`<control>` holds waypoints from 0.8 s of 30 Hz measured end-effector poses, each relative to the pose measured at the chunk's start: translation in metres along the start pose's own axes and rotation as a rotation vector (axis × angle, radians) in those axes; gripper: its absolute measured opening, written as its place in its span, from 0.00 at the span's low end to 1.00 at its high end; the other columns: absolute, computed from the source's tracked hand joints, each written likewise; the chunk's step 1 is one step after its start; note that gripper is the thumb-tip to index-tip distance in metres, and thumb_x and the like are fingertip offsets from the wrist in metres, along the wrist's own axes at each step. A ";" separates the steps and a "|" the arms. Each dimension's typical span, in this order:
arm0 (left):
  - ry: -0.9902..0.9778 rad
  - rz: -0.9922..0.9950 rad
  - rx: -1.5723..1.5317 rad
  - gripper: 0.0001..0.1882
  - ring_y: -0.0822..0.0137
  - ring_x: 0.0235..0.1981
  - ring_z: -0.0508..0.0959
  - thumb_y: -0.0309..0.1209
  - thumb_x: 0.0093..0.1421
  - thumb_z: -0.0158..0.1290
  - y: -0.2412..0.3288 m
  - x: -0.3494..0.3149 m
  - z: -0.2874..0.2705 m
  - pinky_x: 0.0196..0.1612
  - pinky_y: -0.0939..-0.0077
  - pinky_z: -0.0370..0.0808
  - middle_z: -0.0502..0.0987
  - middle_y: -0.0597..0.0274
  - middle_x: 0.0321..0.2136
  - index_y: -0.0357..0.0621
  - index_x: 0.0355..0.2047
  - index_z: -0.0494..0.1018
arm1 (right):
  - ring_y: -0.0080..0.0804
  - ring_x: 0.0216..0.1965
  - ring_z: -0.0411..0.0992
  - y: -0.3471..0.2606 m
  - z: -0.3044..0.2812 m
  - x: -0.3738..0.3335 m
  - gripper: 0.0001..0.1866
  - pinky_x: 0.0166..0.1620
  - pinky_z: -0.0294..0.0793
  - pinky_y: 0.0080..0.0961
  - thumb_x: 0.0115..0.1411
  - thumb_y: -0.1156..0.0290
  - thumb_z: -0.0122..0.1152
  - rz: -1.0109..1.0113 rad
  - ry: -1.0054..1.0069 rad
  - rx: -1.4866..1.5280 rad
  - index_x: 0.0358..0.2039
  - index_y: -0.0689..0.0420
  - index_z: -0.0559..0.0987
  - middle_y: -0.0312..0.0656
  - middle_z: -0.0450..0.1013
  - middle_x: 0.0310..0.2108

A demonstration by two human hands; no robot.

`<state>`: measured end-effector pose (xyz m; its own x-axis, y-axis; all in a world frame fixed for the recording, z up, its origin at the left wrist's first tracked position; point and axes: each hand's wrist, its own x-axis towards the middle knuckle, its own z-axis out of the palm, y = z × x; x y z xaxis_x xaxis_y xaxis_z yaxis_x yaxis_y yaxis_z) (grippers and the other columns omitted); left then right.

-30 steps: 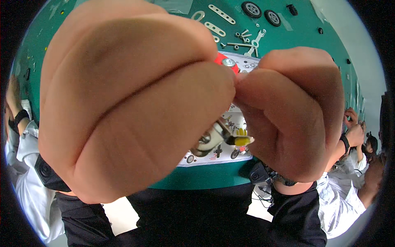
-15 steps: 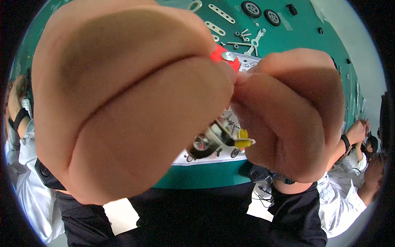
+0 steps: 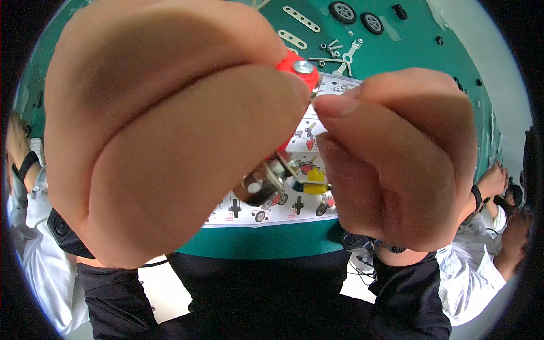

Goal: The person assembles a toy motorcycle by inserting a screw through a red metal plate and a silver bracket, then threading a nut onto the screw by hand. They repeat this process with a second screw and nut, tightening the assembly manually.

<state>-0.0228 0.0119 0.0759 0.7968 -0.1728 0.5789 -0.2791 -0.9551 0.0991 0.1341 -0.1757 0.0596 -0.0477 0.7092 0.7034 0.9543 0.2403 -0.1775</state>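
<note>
My left hand (image 3: 170, 136), large and close, is closed around a partly built model with a red piece (image 3: 290, 61) that carries a round silver screw head (image 3: 303, 67). Below its fingers the model's shiny dark and silver rounded part (image 3: 260, 186) sticks out, with a small yellow piece (image 3: 315, 181) beside it. My right hand (image 3: 396, 153) has its fingers curled together, thumb and fingertip close to the red piece's right end. A small silver bit shows at that end. Whatever the right fingers pinch, if anything, is hidden.
Under my hands lies a printed picture sheet (image 3: 266, 218) on the green table (image 3: 243, 241). Farther back are wheels (image 3: 343, 12), perforated metal strips (image 3: 301, 18), loose bolts and nuts, and a silver forked bracket (image 3: 347, 58). Other people's arms (image 3: 492, 181) show at both sides.
My left hand has shifted slightly left, and the model has moved with it and tilted. A small gap has opened between the right fingertips and the left hand.
</note>
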 end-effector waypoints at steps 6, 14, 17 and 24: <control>-0.063 -0.014 0.007 0.20 0.46 0.41 0.80 0.28 0.42 0.64 0.007 0.005 -0.005 0.45 0.55 0.79 0.80 0.47 0.41 0.41 0.38 0.74 | 0.33 0.29 0.72 -0.007 -0.010 0.007 0.22 0.30 0.69 0.26 0.36 0.82 0.74 0.038 -0.145 -0.064 0.38 0.62 0.83 0.44 0.73 0.32; -0.091 -0.043 0.054 0.19 0.46 0.41 0.80 0.27 0.42 0.62 0.007 0.004 -0.002 0.44 0.57 0.79 0.80 0.47 0.41 0.40 0.37 0.74 | 0.33 0.30 0.72 -0.005 -0.007 0.006 0.23 0.30 0.70 0.27 0.35 0.80 0.75 0.031 -0.105 -0.036 0.38 0.59 0.84 0.44 0.73 0.34; 0.000 -0.012 -0.016 0.20 0.46 0.42 0.80 0.28 0.42 0.63 0.004 0.002 0.000 0.45 0.57 0.79 0.80 0.47 0.41 0.40 0.38 0.74 | 0.34 0.29 0.72 -0.008 -0.010 0.008 0.23 0.30 0.70 0.27 0.36 0.81 0.74 0.037 -0.100 -0.051 0.38 0.60 0.83 0.45 0.73 0.33; -0.074 0.003 0.048 0.20 0.45 0.43 0.80 0.26 0.44 0.63 -0.002 -0.002 -0.001 0.46 0.55 0.78 0.80 0.47 0.42 0.43 0.39 0.74 | 0.35 0.28 0.71 -0.001 -0.006 0.002 0.16 0.31 0.70 0.26 0.42 0.88 0.66 0.043 0.013 -0.088 0.35 0.67 0.80 0.51 0.73 0.32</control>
<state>-0.0247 0.0148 0.0752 0.8337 -0.1914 0.5179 -0.2571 -0.9647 0.0575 0.1343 -0.1783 0.0650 -0.0028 0.7087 0.7055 0.9776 0.1505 -0.1473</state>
